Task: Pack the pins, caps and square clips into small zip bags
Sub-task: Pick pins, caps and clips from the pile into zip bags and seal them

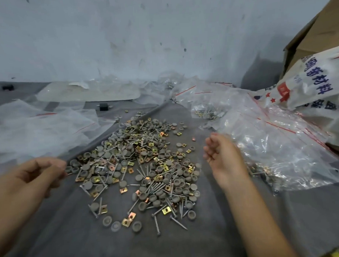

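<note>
The left hand [41,171] hovers at the near-left edge of the heap, its fingers curled in toward the thumb. I cannot tell whether it pinches a small part or a bag edge. The right hand [221,155] is raised at the heap's right side, fingers loosely bent, and seems to hold nothing.

Between them, on the grey cloth-covered desk [188,243], the parts lie mixed in one heap: long grey metal pins [157,186], round grey plastic caps [140,177] and gold-coloured square metal clips [166,211]. Clear small zip bags with red seal lines [271,144] are piled just right of the right hand. One filled bag [206,109] lies farther off, and flat empty bags [39,123] lie at the far left. A white printed sack [317,81] and a brown cardboard box [319,36] stand at the far right.

The step in hand looks like gathering a set for the next bag. It would go best from the near fringe, where the parts lie singly and not crossed. Lift pins by the shaft so that neighbours do not drag along. Let one hand hold a bag's mouth wide while the other drops the pieces in. Then press the seal along its whole length, since a sharp pin could work through a gap.
</note>
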